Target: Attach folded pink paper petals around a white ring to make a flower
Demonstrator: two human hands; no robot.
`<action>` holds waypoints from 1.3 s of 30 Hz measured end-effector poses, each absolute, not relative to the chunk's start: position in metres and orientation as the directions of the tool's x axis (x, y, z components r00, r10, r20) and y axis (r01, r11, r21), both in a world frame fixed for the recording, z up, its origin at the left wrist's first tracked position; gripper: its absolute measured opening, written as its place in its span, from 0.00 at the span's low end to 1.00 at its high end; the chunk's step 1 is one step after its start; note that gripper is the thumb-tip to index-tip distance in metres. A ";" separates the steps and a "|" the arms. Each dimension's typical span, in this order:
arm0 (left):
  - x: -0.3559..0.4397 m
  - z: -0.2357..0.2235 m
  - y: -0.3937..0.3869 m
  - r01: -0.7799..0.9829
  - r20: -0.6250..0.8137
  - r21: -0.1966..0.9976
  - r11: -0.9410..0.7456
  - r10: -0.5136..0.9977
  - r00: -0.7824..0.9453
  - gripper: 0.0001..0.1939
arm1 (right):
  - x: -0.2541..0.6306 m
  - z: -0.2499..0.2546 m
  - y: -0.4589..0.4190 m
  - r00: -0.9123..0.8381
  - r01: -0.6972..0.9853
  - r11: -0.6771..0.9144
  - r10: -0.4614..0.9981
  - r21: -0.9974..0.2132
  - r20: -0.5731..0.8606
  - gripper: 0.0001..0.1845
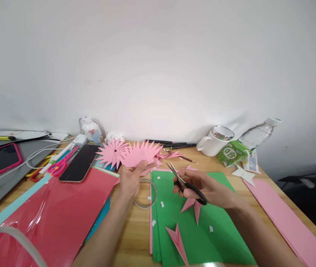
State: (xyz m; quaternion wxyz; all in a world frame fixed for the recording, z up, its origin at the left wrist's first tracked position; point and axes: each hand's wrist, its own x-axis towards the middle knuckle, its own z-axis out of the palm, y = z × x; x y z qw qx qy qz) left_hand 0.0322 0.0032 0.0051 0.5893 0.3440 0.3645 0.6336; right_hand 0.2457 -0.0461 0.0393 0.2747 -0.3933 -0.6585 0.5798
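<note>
My left hand [131, 180] is closed on a pink paper cutout [140, 154] with a jagged, pointed edge, thumb on its front. In my right hand [199, 183] is a pair of black-handled scissors [181, 178], the blades slightly apart and pointing up and left. Green paper sheets [202, 233] lie under the right hand. On them rest a folded pink paper piece [177, 239], another partly hidden beneath the hand, and several small white scraps [162, 204]. A pink paper rosette [114, 151] sits just left of the cutout. Below the left hand lies a roll of tape [155, 196].
At left are a red sheet pack [71, 211], a black phone [78, 163], pink scissors [63, 163] and a pink-cased phone [3, 159]. A white bottle [91, 130] and pens [174, 144] stand or lie along the wall. Right are a mug [215, 142], a water bottle [258, 134] and pink paper [288, 222].
</note>
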 end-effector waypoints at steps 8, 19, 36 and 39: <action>0.035 0.007 0.003 -0.523 0.011 0.850 -0.058 0.996 -0.093 0.15 | 0.200 0.055 -0.055 -0.277 0.460 0.244 0.953 -0.853 0.123 0.16; 0.035 0.011 0.003 -0.550 -0.029 0.833 -0.061 0.988 -0.152 0.17 | 0.213 0.027 -0.044 -0.383 0.922 0.354 0.892 -0.157 -0.238 0.27; 0.037 0.010 0.001 -0.526 -0.017 0.850 -0.014 0.998 -0.054 0.16 | 0.194 -0.007 -0.021 -0.244 0.854 0.111 0.948 -0.509 -0.203 0.05; 0.037 0.011 0.001 -0.534 -0.034 0.845 0.002 0.998 -0.049 0.17 | 0.193 -0.008 -0.023 -0.286 0.865 0.176 0.942 -0.469 -0.174 0.08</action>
